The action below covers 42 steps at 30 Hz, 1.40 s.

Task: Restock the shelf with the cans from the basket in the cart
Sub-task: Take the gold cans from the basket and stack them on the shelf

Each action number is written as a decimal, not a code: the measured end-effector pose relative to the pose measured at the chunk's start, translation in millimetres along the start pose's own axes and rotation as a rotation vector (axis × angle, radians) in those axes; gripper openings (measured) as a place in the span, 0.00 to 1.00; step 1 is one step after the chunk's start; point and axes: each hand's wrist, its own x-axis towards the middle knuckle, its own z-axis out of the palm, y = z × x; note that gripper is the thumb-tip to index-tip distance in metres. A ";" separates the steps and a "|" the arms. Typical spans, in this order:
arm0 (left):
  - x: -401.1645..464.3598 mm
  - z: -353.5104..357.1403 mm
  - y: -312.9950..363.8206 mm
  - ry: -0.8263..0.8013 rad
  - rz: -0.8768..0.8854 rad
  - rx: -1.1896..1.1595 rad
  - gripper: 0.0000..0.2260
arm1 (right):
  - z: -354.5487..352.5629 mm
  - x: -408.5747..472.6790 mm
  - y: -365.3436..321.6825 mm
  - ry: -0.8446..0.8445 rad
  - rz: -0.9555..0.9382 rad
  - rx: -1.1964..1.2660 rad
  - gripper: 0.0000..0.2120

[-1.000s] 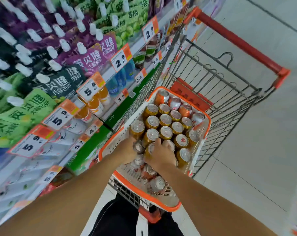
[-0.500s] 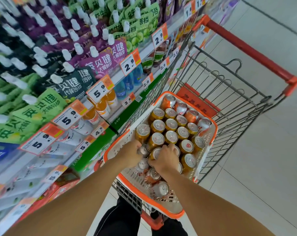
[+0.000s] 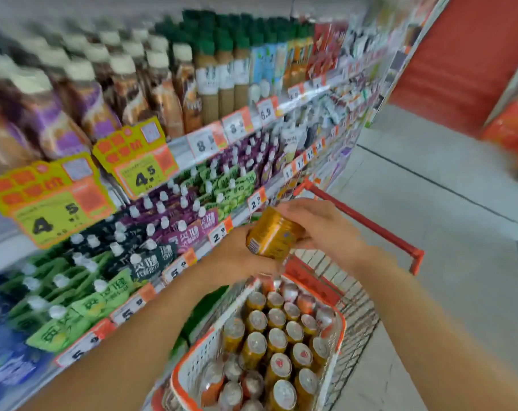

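You're holding a gold can (image 3: 271,232) above the basket (image 3: 339,330), left hand (image 3: 237,256) cupping it from below, right hand (image 3: 320,225) fingers clamped on its top, beside the shelf (image 3: 192,143).

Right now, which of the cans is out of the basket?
The gold can, tilted and held between both hands above the cart; all the others stand or lie in the orange-rimmed basket.

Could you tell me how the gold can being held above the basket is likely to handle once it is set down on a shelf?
The gold can, gripped by the left hand and right hand, looks rigid. Its round body would probably roll if laid sideways. Its smooth printed skin may be somewhat slippery.
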 end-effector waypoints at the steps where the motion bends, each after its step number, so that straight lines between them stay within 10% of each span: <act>1: -0.7 -11.4 35.0 -0.010 0.025 -0.057 0.19 | -12.5 -0.5 -31.0 -0.038 -0.049 0.074 0.09; 5: -6.8 -43.2 144.0 0.061 0.167 -0.099 0.26 | -28.8 -5.3 -128.0 -0.037 -0.244 0.177 0.28; 10: -12.0 -51.5 225.1 0.493 0.430 0.272 0.30 | -23.8 -1.1 -209.9 0.321 -0.451 0.163 0.28; 17: -29.1 -88.8 300.8 -0.077 0.297 -0.310 0.13 | -62.9 13.6 -276.2 -0.064 -0.591 0.457 0.27; 27: 41.6 -102.8 358.3 0.996 0.710 0.422 0.23 | -76.9 68.4 -366.8 0.368 -0.648 -0.117 0.18; 36: 75.9 -168.1 417.4 1.052 0.418 0.983 0.37 | -181.4 180.1 -456.5 0.451 -0.818 -0.383 0.51; 42: 85.1 -206.2 436.8 0.967 0.181 1.264 0.35 | -186.6 244.3 -495.8 0.322 -0.779 -0.523 0.43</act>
